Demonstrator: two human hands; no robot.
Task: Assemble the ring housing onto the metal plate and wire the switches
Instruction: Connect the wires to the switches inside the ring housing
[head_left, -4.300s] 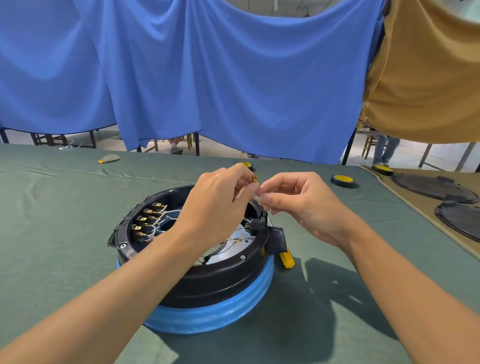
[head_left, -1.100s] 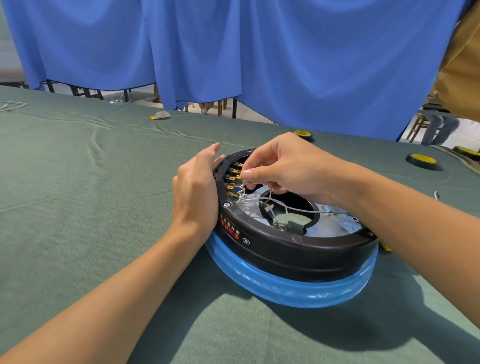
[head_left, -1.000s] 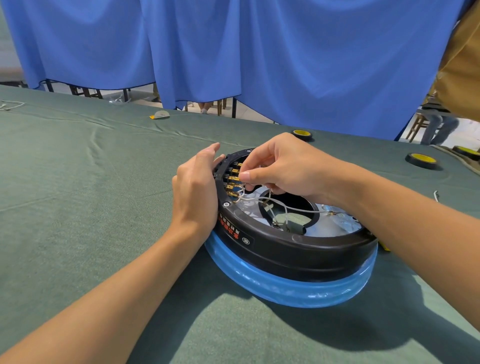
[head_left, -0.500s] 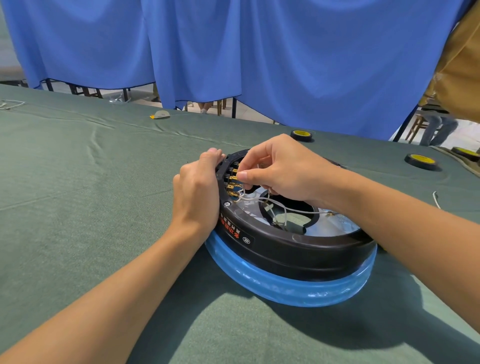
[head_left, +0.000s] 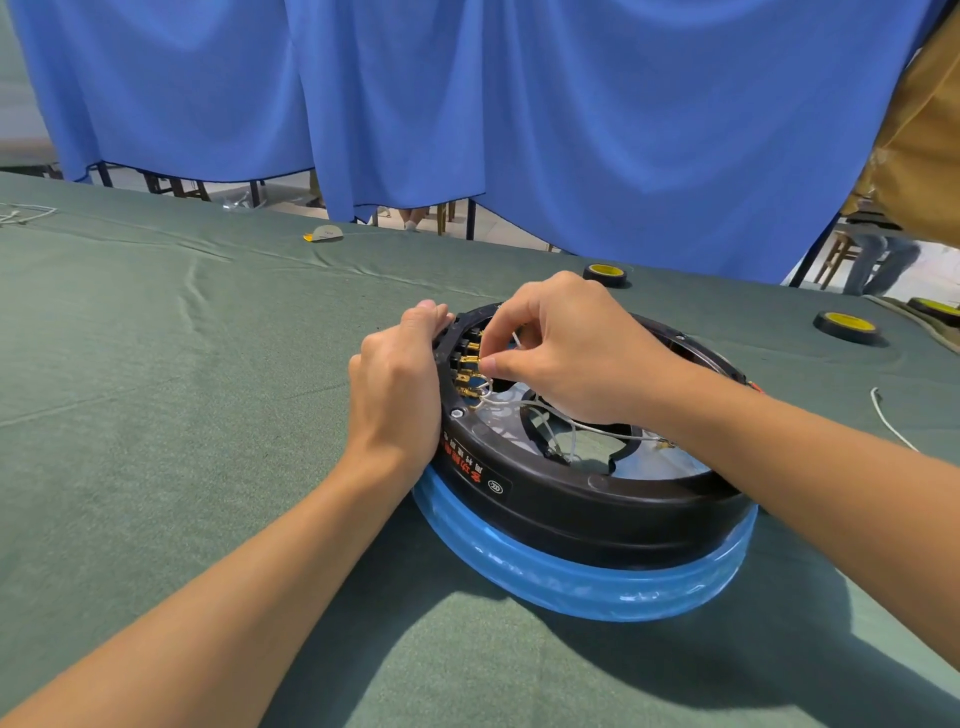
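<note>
ring housing (head_left: 597, 499) apparently seated on metal plate (head_left: 644, 465) | switch terminals (head_left: 467, 364), 10 o'clock, part-wired | left hand (head_left: 397, 384) gripping 9 o'clock rim | right hand (head_left: 566, 358) pinching white wire (head_left: 517, 340)

The round black plastic ring housing (head_left: 597, 514) is finished in gloss, and red and white lettering (head_left: 470, 467) is printed on its side. A translucent blue ribbed band (head_left: 571, 582) is seen beneath it. The shiny silver metal plate (head_left: 654, 465) inside is mottled with reflections. Brass-gold switch terminals (head_left: 470, 361) are met by thin white wires (head_left: 597, 428). The table (head_left: 156, 389) is covered in plain dark green cloth. A plain bright blue curtain (head_left: 571, 130) is hung behind, with a mustard-brown cloth (head_left: 924, 130) at the right. A black tape roll (head_left: 605, 274) is marked by a yellow centre, as is a second roll (head_left: 847, 326).
</note>
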